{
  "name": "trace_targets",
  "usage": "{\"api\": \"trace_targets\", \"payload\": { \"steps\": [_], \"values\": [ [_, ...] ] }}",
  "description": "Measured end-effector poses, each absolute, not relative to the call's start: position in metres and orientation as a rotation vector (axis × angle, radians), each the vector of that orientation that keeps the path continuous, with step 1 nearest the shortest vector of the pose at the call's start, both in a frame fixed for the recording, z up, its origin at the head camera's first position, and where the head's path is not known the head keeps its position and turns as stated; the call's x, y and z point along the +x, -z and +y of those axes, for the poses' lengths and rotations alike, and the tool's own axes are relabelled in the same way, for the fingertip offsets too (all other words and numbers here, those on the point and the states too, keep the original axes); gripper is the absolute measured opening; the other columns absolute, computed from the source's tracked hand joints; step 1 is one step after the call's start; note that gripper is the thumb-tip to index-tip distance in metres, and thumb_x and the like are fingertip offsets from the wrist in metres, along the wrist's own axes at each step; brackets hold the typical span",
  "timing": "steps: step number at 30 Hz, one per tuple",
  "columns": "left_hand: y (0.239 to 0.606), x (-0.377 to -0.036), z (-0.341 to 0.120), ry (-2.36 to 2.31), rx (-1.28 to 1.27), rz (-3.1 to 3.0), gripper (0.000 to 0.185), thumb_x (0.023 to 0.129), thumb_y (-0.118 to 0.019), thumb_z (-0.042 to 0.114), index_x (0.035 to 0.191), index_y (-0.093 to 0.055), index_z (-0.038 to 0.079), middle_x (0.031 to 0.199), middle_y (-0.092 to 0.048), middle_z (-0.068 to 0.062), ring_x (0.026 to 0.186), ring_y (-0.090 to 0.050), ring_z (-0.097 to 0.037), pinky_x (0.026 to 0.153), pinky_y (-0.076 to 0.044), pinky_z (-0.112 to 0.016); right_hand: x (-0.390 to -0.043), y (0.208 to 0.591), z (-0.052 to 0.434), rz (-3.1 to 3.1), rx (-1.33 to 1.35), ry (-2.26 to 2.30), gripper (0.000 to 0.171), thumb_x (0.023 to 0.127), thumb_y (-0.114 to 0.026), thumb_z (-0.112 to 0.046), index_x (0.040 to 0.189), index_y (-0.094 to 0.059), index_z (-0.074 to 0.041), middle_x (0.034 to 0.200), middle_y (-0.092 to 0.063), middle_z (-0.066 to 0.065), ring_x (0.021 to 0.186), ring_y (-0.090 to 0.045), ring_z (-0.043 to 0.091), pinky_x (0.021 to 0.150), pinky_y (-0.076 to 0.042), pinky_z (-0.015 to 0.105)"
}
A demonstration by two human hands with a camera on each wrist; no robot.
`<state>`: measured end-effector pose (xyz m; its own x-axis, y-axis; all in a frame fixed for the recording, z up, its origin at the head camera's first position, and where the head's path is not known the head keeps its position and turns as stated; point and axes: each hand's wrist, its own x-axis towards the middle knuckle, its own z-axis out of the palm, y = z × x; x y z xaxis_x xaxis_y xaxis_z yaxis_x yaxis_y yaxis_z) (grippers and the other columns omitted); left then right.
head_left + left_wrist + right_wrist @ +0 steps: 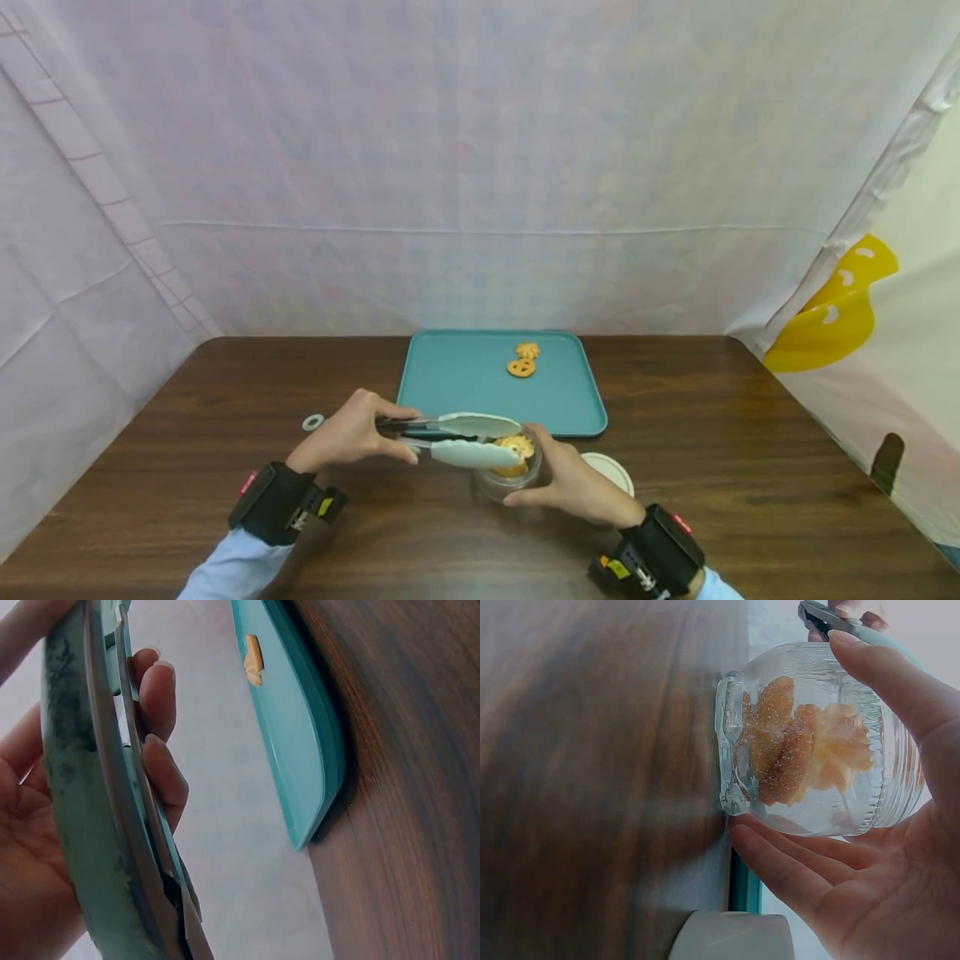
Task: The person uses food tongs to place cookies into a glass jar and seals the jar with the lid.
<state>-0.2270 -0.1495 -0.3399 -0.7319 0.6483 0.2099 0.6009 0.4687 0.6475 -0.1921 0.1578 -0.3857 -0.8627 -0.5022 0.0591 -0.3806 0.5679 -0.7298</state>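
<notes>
Wood-grain table [750,467]: dark brown, carries everything listed; pale cloth backdrop behind and to the sides.
Head view, left hand [348,433]: fingers curled round the handle end of the tongs [457,440], gripping them; black wrist strap, light blue sleeve.
Head view, tongs: pale blades pointing to the person's right, tips over the mouth of the glass jar [512,471], about a golden biscuit.
Head view, right hand [573,483]: cupped round the glass jar from its right side, thumb and fingers bent on the glass.
Head view, glass jar: stands on the table just before the near edge of the teal tray [457,379]; orange-brown biscuits inside.
Head view, teal tray: flat at table centre, two biscuits [523,360] lying toward its far right.
Head view, white lid [611,468]: on the table just right of the jar, partly behind the right hand.
Head view, small ring [313,422]: white, on the table left of the left hand.
Left wrist view: fingers [159,682] wrapped on the tongs [90,817]; teal tray [296,742] edge with a biscuit beyond.
Right wrist view: right hand [885,885] holding the glass jar [817,742], biscuits heaped within; white lid [731,936] nearby.
</notes>
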Motion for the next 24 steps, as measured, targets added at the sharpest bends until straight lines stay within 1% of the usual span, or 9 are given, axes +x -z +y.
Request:
{"api": "trace_targets", "payload": {
  "steps": [6,13,15,20,24],
  "values": [
    [0.3381,-0.2274,-0.1497,-1.102,1.109,2.651,0.056,0.066,-0.074,0.038,0.110,-0.064,0.005,0.098,-0.066,-0.010,0.061,-0.052,-0.005,0.054,-0.040,-0.021,-0.1920,0.3858,0.1578,2.656,-0.749,1.161,0.090,0.069,-0.070,-0.047,0.136,-0.026,-0.006,0.121,-0.051,0.011,0.111,-0.048,0.027,0.090,-0.038,0.044],
    [0.3392,-0.2279,-0.1499,-1.108,1.108,2.637,0.059,0.065,-0.075,0.038,0.110,-0.063,0.002,0.099,-0.066,-0.013,0.061,-0.052,-0.005,0.054,-0.040,-0.021,-0.1914,0.3865,0.1584,2.642,-0.757,1.159,0.089,0.071,-0.069,-0.048,0.136,-0.025,-0.007,0.128,-0.045,0.014,0.115,-0.045,0.029,0.091,-0.037,0.045],
    [0.3393,-0.2276,-0.1498,-1.104,1.095,2.635,0.060,0.065,-0.075,0.038,0.111,-0.062,0.002,0.092,-0.067,-0.012,0.060,-0.051,-0.005,0.054,-0.040,-0.022,-0.1916,0.3870,0.1587,2.641,-0.772,1.159,0.088,0.071,-0.069,-0.048,0.136,-0.025,-0.008,0.129,-0.044,0.013,0.115,-0.045,0.028,0.091,-0.038,0.044],
    [0.3391,-0.2263,-0.1498,-1.098,1.059,2.635,0.061,0.064,-0.075,0.038,0.113,-0.062,0.003,0.075,-0.064,0.001,0.058,-0.049,-0.006,0.053,-0.039,-0.022,-0.1919,0.3888,0.1590,2.639,-0.803,1.170,0.087,0.072,-0.068,-0.048,0.137,-0.024,-0.010,0.129,-0.044,0.012,0.115,-0.046,0.026,0.089,-0.039,0.043],
    [0.3399,-0.2261,-0.1500,-1.095,1.061,2.635,0.062,0.064,-0.076,0.037,0.113,-0.061,0.002,0.075,-0.063,0.003,0.059,-0.050,-0.006,0.053,-0.040,-0.022,-0.1913,0.3897,0.1590,2.639,-0.810,1.177,0.087,0.072,-0.068,-0.047,0.137,-0.024,-0.010,0.130,-0.044,0.012,0.115,-0.046,0.027,0.089,-0.039,0.043]
  ]
}}
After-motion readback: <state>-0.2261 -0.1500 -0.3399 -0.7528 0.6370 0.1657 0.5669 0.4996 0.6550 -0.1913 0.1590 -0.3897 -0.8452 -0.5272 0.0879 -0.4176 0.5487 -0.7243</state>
